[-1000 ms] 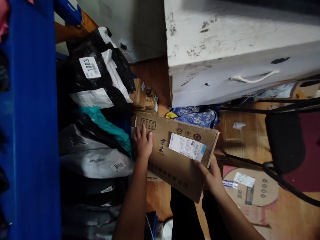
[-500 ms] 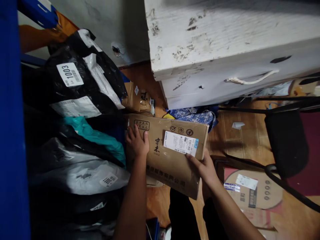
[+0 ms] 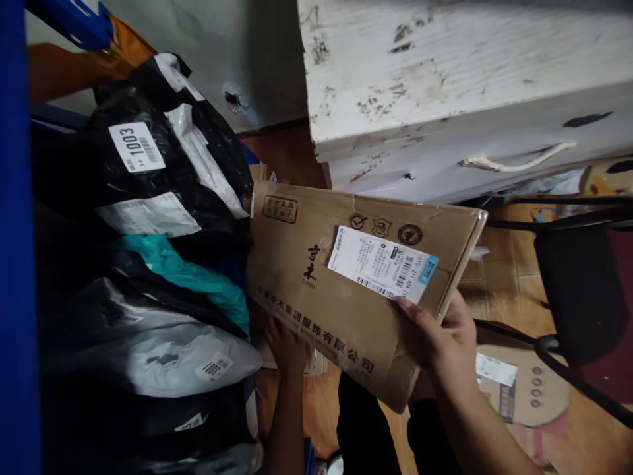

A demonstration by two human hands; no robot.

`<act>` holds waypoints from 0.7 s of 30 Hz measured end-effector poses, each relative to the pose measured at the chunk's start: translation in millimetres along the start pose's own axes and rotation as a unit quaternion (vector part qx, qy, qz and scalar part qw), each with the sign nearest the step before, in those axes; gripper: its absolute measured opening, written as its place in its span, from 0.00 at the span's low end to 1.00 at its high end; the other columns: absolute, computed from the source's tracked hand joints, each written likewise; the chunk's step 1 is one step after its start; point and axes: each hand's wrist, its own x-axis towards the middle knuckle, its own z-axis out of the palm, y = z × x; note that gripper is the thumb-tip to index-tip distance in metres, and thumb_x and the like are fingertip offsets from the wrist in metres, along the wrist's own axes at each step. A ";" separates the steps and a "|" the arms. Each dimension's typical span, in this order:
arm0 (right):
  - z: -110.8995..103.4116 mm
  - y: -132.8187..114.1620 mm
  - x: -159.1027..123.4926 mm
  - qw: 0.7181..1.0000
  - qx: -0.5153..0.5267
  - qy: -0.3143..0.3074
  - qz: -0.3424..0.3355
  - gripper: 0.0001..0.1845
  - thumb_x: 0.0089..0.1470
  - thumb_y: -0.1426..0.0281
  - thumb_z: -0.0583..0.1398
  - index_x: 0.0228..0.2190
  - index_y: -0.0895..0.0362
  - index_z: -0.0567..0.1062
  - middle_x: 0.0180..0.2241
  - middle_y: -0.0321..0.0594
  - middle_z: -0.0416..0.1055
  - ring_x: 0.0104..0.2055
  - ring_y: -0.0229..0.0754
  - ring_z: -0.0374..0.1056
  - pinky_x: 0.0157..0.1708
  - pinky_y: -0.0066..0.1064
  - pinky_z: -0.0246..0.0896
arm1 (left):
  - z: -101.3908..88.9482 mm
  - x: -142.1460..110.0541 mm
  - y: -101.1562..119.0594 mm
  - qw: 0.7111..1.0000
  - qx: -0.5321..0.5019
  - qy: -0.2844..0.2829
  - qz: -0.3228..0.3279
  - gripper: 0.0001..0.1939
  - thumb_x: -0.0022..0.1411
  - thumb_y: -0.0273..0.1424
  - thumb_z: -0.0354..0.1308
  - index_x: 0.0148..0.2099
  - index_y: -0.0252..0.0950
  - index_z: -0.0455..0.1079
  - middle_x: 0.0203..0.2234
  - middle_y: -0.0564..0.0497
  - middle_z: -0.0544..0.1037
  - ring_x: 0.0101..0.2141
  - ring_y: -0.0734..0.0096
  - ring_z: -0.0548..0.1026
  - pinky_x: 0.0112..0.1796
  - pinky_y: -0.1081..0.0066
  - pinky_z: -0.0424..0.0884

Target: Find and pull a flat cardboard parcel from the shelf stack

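Observation:
A flat brown cardboard box (image 3: 297,290) with dark printing is held tilted over the floor, its left end close to the parcel stack. On its upper face is a white shipping label (image 3: 383,262) with a blue patch. My right hand (image 3: 448,336) grips the box at its right end, thumb on top near the label and the other fingers around the edge and underneath. My left hand (image 3: 287,346) is at the box's near edge, towards its left end. Its fingers are mostly hidden behind the box, so their grip does not show.
Black, teal and grey bagged parcels (image 3: 173,359) are stacked at the left beside a blue post (image 3: 17,264). A stained white chest (image 3: 420,112) with a rope handle stands ahead. At the right are a dark chair (image 3: 578,290) and a cardboard box (image 3: 539,389) on the wooden floor.
The box has been raised nearer the camera, and its right end has swung outward with my right hand. My left hand has slid off its top face to the near edge.

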 end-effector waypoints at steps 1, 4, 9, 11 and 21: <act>6.2 -3.0 -4.3 1.000 0.000 0.007 -0.009 0.20 0.48 0.66 0.68 0.45 0.51 0.73 0.46 0.41 0.77 0.44 0.47 0.74 0.47 0.39 0.69 | 5.2 -0.3 -2.2 1.000 0.016 -0.001 -0.008 0.27 0.63 0.30 0.51 0.63 0.26 0.59 0.65 0.29 0.53 0.65 0.43 0.50 0.61 0.43 0.49; 13.1 -8.9 -18.4 1.000 -0.001 0.017 -0.018 0.23 0.49 0.66 0.68 0.47 0.50 0.72 0.49 0.42 0.75 0.48 0.48 0.72 0.50 0.41 0.66 | 7.2 4.2 -6.6 1.000 0.011 0.005 -0.018 0.28 0.63 0.28 0.50 0.63 0.23 0.57 0.66 0.29 0.49 0.66 0.43 0.47 0.62 0.44 0.47; -8.7 -18.0 -27.0 0.998 -0.059 0.022 0.024 0.28 0.48 0.62 0.68 0.50 0.50 0.70 0.47 0.43 0.75 0.45 0.51 0.73 0.47 0.41 0.68 | -22.7 -5.0 -6.0 0.971 -0.213 0.031 -0.103 0.27 0.68 0.35 0.44 0.66 0.32 0.53 0.64 0.35 0.57 0.64 0.56 0.55 0.62 0.54 0.54; -20.3 -20.2 -27.5 0.994 -0.107 -0.009 0.029 0.29 0.48 0.60 0.67 0.52 0.49 0.69 0.49 0.45 0.74 0.48 0.53 0.71 0.48 0.43 0.68 | -38.0 -15.1 4.0 0.949 -0.266 0.070 -0.155 0.27 0.70 0.37 0.40 0.68 0.36 0.49 0.64 0.37 0.57 0.63 0.61 0.57 0.61 0.58 0.56; -29.5 3.1 -25.7 0.959 -0.260 -0.114 0.023 0.25 0.53 0.56 0.62 0.51 0.48 0.67 0.51 0.42 0.70 0.52 0.54 0.66 0.52 0.45 0.62 | -34.8 -30.6 34.9 0.851 -0.390 0.047 -0.347 0.35 0.64 0.45 0.50 0.69 0.41 0.46 0.70 0.43 0.40 0.68 0.59 0.44 0.63 0.58 0.50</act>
